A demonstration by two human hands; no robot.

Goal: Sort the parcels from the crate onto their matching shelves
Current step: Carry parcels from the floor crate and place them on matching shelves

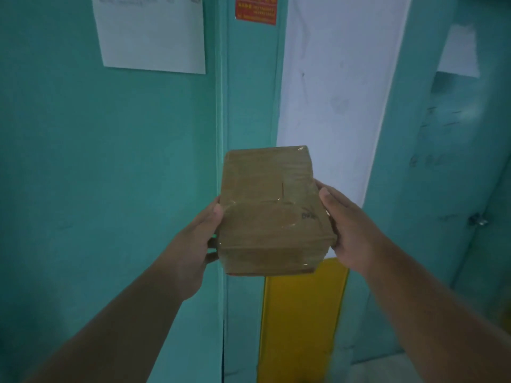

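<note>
One parcel (269,214) is up in the air here, a brown cardboard box wrapped all over in clear shiny tape, held out in front of the person at about the middle of the view; no crate and no shelf can be seen from this angle, so where it is bound cannot be told. The left hand (193,244) clasps the box's left side, thumb laid over the top edge and the other fingers curled behind and beneath, two of them peeping out below the corner; the right hand (348,230) mirrors it on the right side, thumb pressed flat on the upper edge, fingers wrapped round the far side, mostly hidden by the box. So both hands are closed firmly round the same box, one to each flank.

How will it handle? It looks rigid, edges holding square, with only a slight crease on the upper face; the glossy tape suggests a slippery skin, so a squeeze from two opposite sides with fingers hooked under the base seems the safest hold, just as it is taken now. Two hands on a modest box hints at some weight, though that is a guess. A dark scribble (308,216) sits near the right edge, too blurred to read; it may be the sorting mark.

Behind it stand teal panels (110,161), a white sheet (152,34) pinned high on the left, a red sticker (256,9), a pale strip (331,92) and a yellow upright (301,322) below.
</note>
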